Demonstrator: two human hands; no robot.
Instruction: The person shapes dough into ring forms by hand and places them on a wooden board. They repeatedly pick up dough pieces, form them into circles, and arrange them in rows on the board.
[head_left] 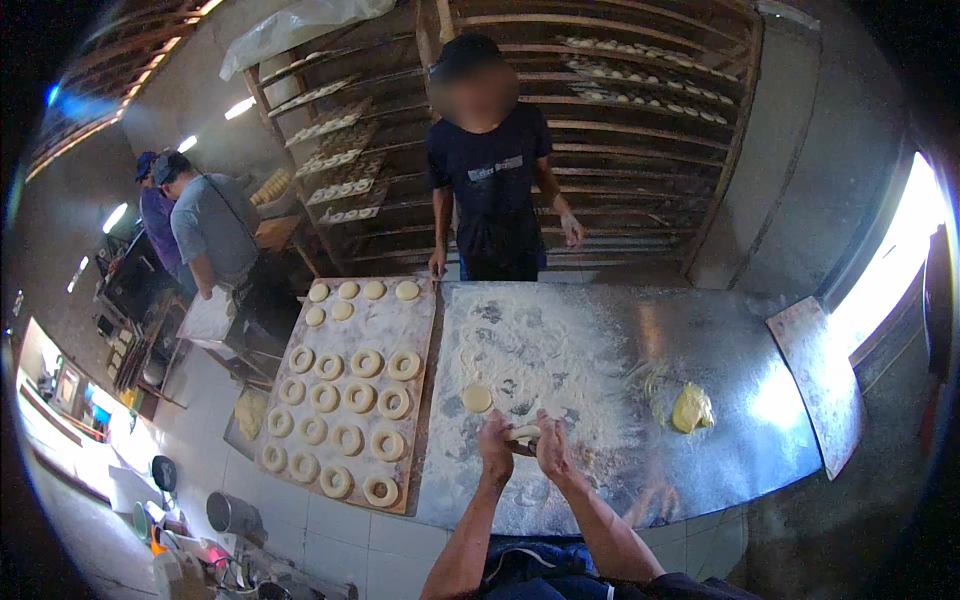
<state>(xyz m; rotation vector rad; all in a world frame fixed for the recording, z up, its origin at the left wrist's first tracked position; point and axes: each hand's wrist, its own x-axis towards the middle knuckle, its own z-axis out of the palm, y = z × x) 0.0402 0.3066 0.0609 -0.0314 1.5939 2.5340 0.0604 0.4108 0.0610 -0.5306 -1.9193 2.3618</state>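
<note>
Between my two hands, just above the floured metal table, is a ring of pale dough (524, 433). My left hand (495, 447) is closed on its left side, and my right hand (553, 446) grips the right side. The fingers partly cover the ring. A flat round dough piece (477, 399) lies on the flour just beyond my left hand. To the left, a wooden board (340, 285) bears rows of dough rings (347, 439), with several uncut dough rounds (348, 290) at its far end. Farther right sits a yellow dough lump (692, 409).
Flour covers much of the metal table (640, 340). A metal sheet (822, 385) leans over its right edge. Across the table stands a person (490, 170), before racks (640, 130) of dough trays. Two people (210, 225) work at the far left. Pots (232, 512) sit on the floor.
</note>
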